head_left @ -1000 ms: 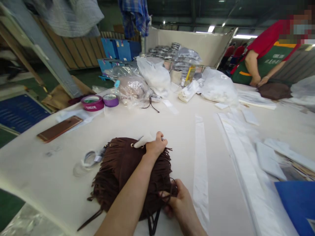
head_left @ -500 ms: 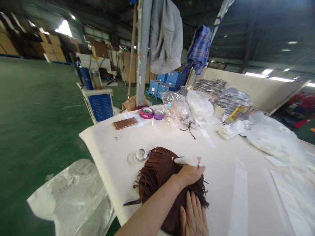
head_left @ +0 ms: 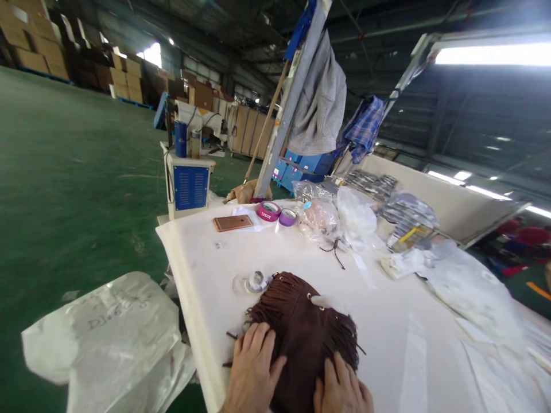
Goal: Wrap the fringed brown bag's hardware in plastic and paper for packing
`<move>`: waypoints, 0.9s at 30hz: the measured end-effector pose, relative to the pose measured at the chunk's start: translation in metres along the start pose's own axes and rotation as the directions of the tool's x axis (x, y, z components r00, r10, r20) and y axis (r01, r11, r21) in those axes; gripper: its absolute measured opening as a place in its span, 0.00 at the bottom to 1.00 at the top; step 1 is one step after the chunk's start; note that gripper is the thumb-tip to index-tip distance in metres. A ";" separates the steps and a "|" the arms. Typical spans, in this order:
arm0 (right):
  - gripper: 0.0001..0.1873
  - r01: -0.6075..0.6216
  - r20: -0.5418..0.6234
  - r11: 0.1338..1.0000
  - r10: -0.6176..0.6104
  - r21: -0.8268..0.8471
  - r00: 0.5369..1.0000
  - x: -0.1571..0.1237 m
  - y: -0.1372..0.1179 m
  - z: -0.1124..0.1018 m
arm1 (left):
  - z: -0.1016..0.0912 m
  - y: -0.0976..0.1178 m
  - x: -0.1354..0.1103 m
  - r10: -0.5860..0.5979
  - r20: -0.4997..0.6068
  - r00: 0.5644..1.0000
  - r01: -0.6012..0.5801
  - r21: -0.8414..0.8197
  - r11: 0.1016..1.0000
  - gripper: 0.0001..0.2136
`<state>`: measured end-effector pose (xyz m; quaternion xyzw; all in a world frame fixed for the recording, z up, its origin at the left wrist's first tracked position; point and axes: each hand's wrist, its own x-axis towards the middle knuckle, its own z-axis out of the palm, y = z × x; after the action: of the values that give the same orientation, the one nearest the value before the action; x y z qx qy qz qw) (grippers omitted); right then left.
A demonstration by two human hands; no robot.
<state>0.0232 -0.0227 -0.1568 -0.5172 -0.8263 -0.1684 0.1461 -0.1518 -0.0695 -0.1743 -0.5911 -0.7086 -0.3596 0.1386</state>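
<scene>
A dark brown fringed bag (head_left: 301, 338) lies on the white table, its tassels spread along both sides and gold eyelets at its far end. White wrapping (head_left: 326, 301) pokes out beside the eyelets. On the bag's left side rests my left hand (head_left: 253, 367), palm down, fingers over the fringe and thumb apart. My right hand (head_left: 343, 387) lies on the right side, fingers lightly bent on the tassels; its lower part is cut off by the frame. Neither hand visibly grips the bag. Just beyond the bag are a grey ring-shaped roll (head_left: 257, 280) and a clear roll (head_left: 240, 284).
A phone (head_left: 233, 223), a pink tape roll (head_left: 268, 211) and a purple one (head_left: 287, 217) lie at the table's far left. Clear plastic bags (head_left: 321, 218) are heaped behind. A large plastic sack (head_left: 116, 332) is left of the table (head_left: 379, 327).
My left hand has drawn back from the white wrapping at the bag's far end to its left side. My right hand stays on the right side, its fingers more bent. The view has tilted.
</scene>
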 end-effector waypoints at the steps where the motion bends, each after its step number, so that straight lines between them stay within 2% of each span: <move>1: 0.18 0.069 -0.007 0.996 -0.069 0.053 0.998 0.018 -0.005 -0.013 | 0.001 -0.001 0.000 0.014 0.000 1.000 -0.014 0.015 1.000 0.12; 3: 0.22 0.208 -0.027 0.959 -0.207 0.191 0.978 0.060 -0.022 -0.033 | 0.003 -0.002 -0.001 0.002 -0.004 1.000 -0.001 0.063 0.998 0.14; 5: 0.23 0.218 0.041 0.933 -0.239 0.285 0.970 0.105 -0.041 -0.043 | 0.007 -0.005 -0.003 -0.019 -0.008 1.000 0.020 0.106 0.994 0.17; 8: 0.21 0.053 0.274 0.954 -0.137 0.294 0.952 0.157 -0.061 -0.035 | 0.015 -0.011 -0.009 0.015 0.000 1.000 -0.015 0.117 0.993 0.22; 10: 0.19 -0.044 0.384 0.963 -0.063 0.264 0.921 0.174 -0.062 -0.020 | 0.020 -0.016 -0.014 0.064 0.012 0.998 -0.065 0.110 0.992 0.23; 14: 0.17 -0.099 0.485 0.963 -0.035 0.249 0.874 0.181 -0.048 0.001 | 0.022 -0.019 -0.023 0.051 0.035 0.998 -0.051 0.002 0.999 0.27; 17: 0.18 -0.121 0.510 0.959 -0.027 0.255 0.860 0.183 -0.048 0.006 | 0.016 -0.018 -0.026 -0.090 0.042 0.995 0.097 -0.206 0.974 0.34; 18: 0.19 -0.123 0.514 0.957 -0.031 0.263 0.857 0.184 -0.050 0.006 | 0.014 -0.018 -0.025 -0.164 0.051 0.985 0.172 -0.282 0.944 0.32; 21: 0.17 -0.132 0.537 0.947 -0.049 0.292 0.842 0.186 -0.059 0.011 | 0.003 -0.023 -0.017 -0.363 0.135 0.922 0.382 -0.466 0.798 0.18; 23: 0.17 -0.151 0.552 0.938 -0.049 0.311 0.832 0.187 -0.062 0.015 | -0.006 -0.029 -0.009 -0.363 0.250 0.898 0.441 -0.526 0.727 0.15; 25: 0.18 -0.171 0.569 0.924 -0.058 0.341 0.821 0.189 -0.062 0.017 | -0.014 -0.036 0.002 -0.295 0.356 0.887 0.453 -0.542 0.708 0.14; 27: 0.18 -0.183 0.590 0.907 -0.085 0.379 0.803 0.193 -0.058 0.018 | -0.019 -0.042 0.014 -0.247 0.451 0.858 0.480 -0.531 0.698 0.14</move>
<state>-0.1121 0.1168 -0.0998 -0.5216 -0.8324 0.1869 -0.0084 -0.1990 -0.0741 -0.1665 -0.5012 -0.6647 -0.4852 -0.2676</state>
